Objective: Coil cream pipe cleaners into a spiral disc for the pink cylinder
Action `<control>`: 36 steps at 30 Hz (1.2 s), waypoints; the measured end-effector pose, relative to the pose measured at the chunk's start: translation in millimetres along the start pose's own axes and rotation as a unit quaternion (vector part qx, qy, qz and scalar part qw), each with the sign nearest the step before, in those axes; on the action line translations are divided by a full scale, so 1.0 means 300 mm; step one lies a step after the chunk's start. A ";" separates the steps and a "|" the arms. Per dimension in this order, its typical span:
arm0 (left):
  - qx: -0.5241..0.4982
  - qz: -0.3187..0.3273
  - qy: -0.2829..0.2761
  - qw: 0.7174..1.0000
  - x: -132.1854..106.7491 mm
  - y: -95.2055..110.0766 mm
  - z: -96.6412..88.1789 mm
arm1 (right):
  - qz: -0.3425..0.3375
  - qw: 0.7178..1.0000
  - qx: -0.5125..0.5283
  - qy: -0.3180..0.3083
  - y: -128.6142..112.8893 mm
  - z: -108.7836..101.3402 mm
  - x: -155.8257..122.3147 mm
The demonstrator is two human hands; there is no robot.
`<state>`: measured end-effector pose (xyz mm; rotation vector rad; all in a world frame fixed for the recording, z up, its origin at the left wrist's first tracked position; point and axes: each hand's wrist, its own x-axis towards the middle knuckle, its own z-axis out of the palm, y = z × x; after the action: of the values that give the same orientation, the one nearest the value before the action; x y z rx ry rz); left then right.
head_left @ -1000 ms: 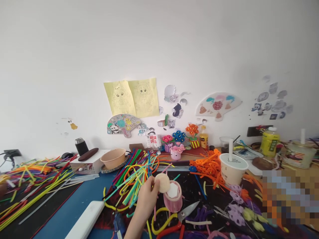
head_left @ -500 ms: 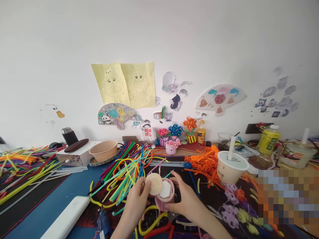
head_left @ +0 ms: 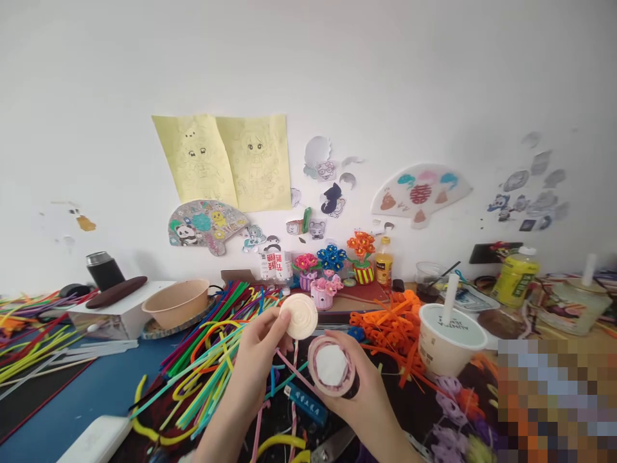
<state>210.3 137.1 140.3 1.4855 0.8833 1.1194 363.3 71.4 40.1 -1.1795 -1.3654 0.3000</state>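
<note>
Between the thumb and fingers of my left hand (head_left: 258,341) is a cream coiled disc (head_left: 301,316), its spiral side facing me. My right hand (head_left: 364,389) is wrapped round a small round pink pot (head_left: 314,376), tilted so its mouth faces me. Inside the pot lies a white many-sided piece (head_left: 331,365). The disc is up and left of the pot, apart from it. Under my hands lie a small blue box (head_left: 305,404) and pink pipe cleaners (head_left: 294,368). A pair of scissors (head_left: 333,446), partly hidden, rests near my right wrist.
A heap of coloured pipe cleaners (head_left: 205,350) lies left, an orange pile (head_left: 393,325) right. A lidded drink cup with straw (head_left: 450,341) stands beside my right hand. Behind are pipe-cleaner flower pots (head_left: 322,296), a peach bowl (head_left: 176,304) and a bottle (head_left: 384,263).
The disc has moved up and away from the pot's edge. My right hand has tipped the pot further toward me and shifted it right. The blue box now shows beneath.
</note>
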 end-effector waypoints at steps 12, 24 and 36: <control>0.062 0.065 -0.117 0.989 0.100 0.096 0.037 | -0.045 0.993 -0.016 0.109 0.003 -0.043 -0.015; 0.149 0.050 -0.135 0.978 0.106 0.094 0.005 | -0.090 0.987 -0.021 0.134 0.020 -0.038 -0.050; 0.179 0.047 -0.148 0.972 0.115 0.086 0.002 | -0.147 0.978 -0.083 0.122 0.028 -0.070 -0.053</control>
<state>220.5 164.1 172.5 1.9514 0.8404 0.8008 380.7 53.2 29.0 -1.0913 -1.3415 -0.1680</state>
